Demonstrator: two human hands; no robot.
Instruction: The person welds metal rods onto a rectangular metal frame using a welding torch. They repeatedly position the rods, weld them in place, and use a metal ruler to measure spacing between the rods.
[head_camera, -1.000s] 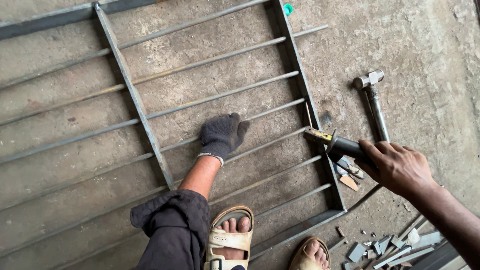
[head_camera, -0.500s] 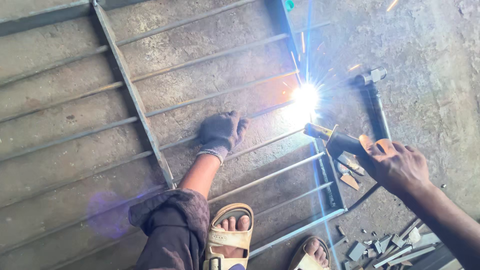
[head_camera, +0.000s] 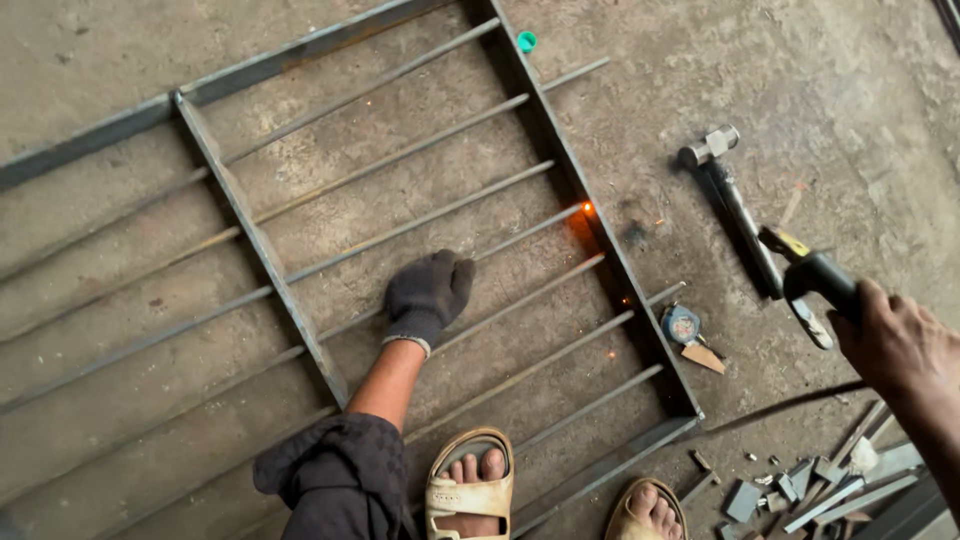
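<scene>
the left hand (head_camera: 428, 293), in a dark glove, rests palm down on a thin bar of the steel grille (head_camera: 262, 247) lying flat on the concrete floor, fingers together and slightly curled. at 2 o'clock from it a weld spot (head_camera: 587, 208) glows orange (small sparks nearby). a hammer (head_camera: 735, 200) lies at 3 o'clock beyond the frame edge. the bare right hand (head_camera: 893, 343) has its fingers wrapped around the electrode holder (head_camera: 815, 272), held clear of the grille.

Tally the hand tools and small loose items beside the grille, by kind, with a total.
Hammer: 1
Welding electrode holder, in right hand: 1
Tape measure: 1
Green cap: 1
Total: 4
</scene>
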